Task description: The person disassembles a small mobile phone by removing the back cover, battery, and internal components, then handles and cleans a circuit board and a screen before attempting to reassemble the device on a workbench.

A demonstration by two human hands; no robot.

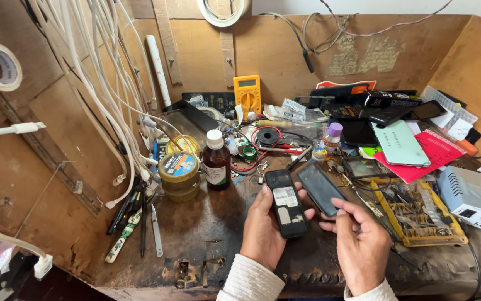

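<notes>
- I am gripping a small black phone body in my left hand, its open back facing up at me, a pale label showing inside; my fingers are curling under it and my thumb is pressing along its near edge
- My right hand is pinching a thin black back cover by its lower corner, holding it tilted just beside the phone body, the two nearly touching at their lower ends
- Both hands are hovering over a dark, scarred wooden workbench; white ribbed sleeves are showing at my wrists
- Beyond my left hand a brown glass bottle with a white cap is standing upright, and just to its left a stack of round tins is sitting
- Farther left of that hand, tweezers and pens are lying on the bench under a bundle of hanging white cables
- To the right of my right hand a yellow tray of small parts is lying, and past it a grey power supply box
- Beyond both hands a yellow multimeter is leaning against the back board; right of it, several phones are piling up near a mint-green case lying on a red booklet
</notes>
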